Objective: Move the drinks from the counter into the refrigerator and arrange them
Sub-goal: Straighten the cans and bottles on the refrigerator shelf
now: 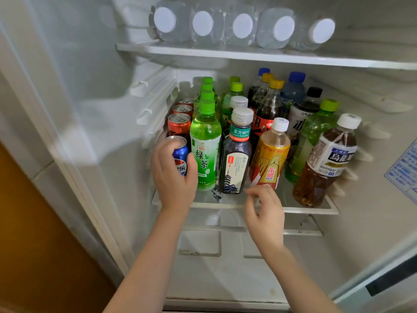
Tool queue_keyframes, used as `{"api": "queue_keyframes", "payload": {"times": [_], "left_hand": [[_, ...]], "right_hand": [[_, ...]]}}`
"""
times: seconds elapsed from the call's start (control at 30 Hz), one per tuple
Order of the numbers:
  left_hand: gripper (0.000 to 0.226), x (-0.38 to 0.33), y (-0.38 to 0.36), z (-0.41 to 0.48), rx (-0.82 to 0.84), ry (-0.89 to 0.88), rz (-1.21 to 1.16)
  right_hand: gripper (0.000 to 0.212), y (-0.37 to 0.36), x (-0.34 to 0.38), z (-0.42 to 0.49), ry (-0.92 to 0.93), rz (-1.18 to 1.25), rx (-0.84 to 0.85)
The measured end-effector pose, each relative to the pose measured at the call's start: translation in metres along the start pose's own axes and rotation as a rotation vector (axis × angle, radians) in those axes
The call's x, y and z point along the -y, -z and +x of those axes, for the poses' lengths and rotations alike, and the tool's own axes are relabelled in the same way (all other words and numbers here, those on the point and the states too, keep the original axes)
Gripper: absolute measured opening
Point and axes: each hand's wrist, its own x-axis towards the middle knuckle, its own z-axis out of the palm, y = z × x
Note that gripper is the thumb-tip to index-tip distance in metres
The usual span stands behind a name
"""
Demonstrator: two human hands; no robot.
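My left hand (pixel 172 177) grips a blue cola can (pixel 181 154) at the front left of the refrigerator's middle shelf (pixel 225 205). Behind it stand red cans (pixel 179 124) in a row. To its right stand a green tea bottle (pixel 205 141), a dark tea bottle (pixel 237 159), a yellow energy drink bottle (pixel 269 154) and a brown oolong tea bottle (pixel 325 163). My right hand (pixel 265 213) hovers in front of the yellow bottle with its fingers loosely curled and holds nothing.
Several water bottles (pixel 203 23) lie on their sides on the top shelf (pixel 248 55). Cola bottles with yellow caps (pixel 268 105) and more green bottles (pixel 316 136) fill the back. The refrigerator's left wall (pixel 101 98) is close to the cans. The bottom compartment (pixel 225 267) lies below.
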Motion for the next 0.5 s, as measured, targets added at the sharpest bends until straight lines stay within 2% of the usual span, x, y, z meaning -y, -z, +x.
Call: {"api": "queue_keyframes", "payload": {"times": [0.1,0.23,0.37,0.5], "left_hand": [[0.033,-0.008,-0.004,0.033,0.105,0.041,-0.119],[0.053,-0.003,-0.011,0.051,0.326,0.081,-0.139],[0.069,0.003,-0.014,0.045,0.423,0.115,-0.21],[0.067,0.006,-0.016,0.038,0.416,0.135,-0.21]], "right_hand": [[0.012,0.0,0.016,0.012,-0.039,0.056,-0.042],[0.051,-0.012,0.027,0.026,-0.155,-0.057,0.02],[0.078,-0.025,0.027,0.029,-0.247,-0.235,0.056],[0.075,-0.034,0.025,0.03,-0.254,-0.328,0.088]]}}
